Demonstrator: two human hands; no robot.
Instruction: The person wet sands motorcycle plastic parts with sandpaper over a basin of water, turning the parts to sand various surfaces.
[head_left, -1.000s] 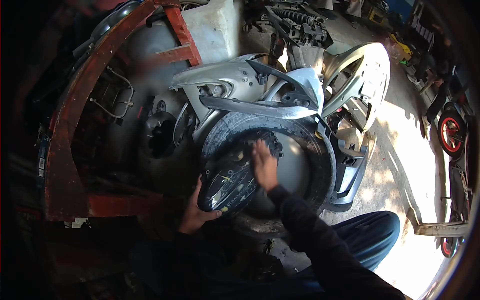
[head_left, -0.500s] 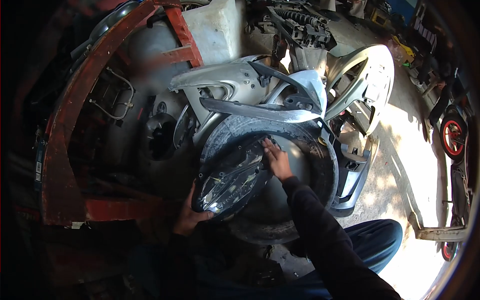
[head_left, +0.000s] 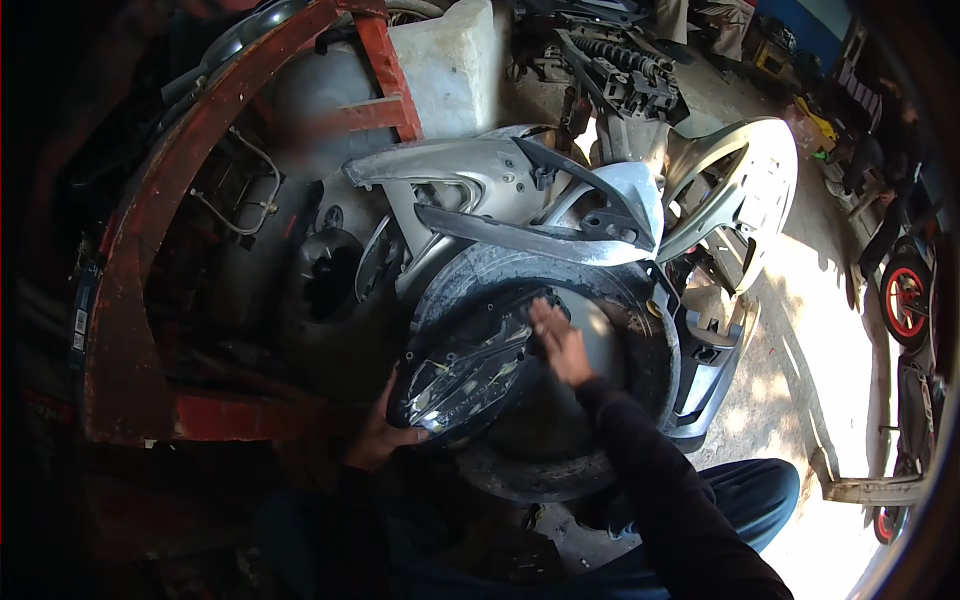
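A scuffed black motorcycle body panel (head_left: 470, 375), with pale worn patches and small mounting holes, is tilted over a round, tyre-like tub (head_left: 475, 270). My left hand (head_left: 383, 430) grips the panel's lower left end, thumb on top and fingers along the side. At the panel's upper right end is my right hand (head_left: 562, 342), its fingers stretched out and lying on the surface. Slight motion blur softens this hand, and whatever may lie beneath its fingertips is hidden. Greyish contents or a grey bottom (head_left: 560, 405) show inside the tub.
Silver-grey body panels (head_left: 470, 170) lean over the tub's far rim. A pale, curved fairing piece (head_left: 770, 175) and another grey panel (head_left: 700, 385) stand at the right. A red metal frame (head_left: 150, 250) rises at the left. Further right is a red-rimmed wheel (head_left: 905, 288).
The whole scene has shifted slightly down in view. My right hand has moved a little relative to the panel and is more blurred. The left hand keeps its hold.
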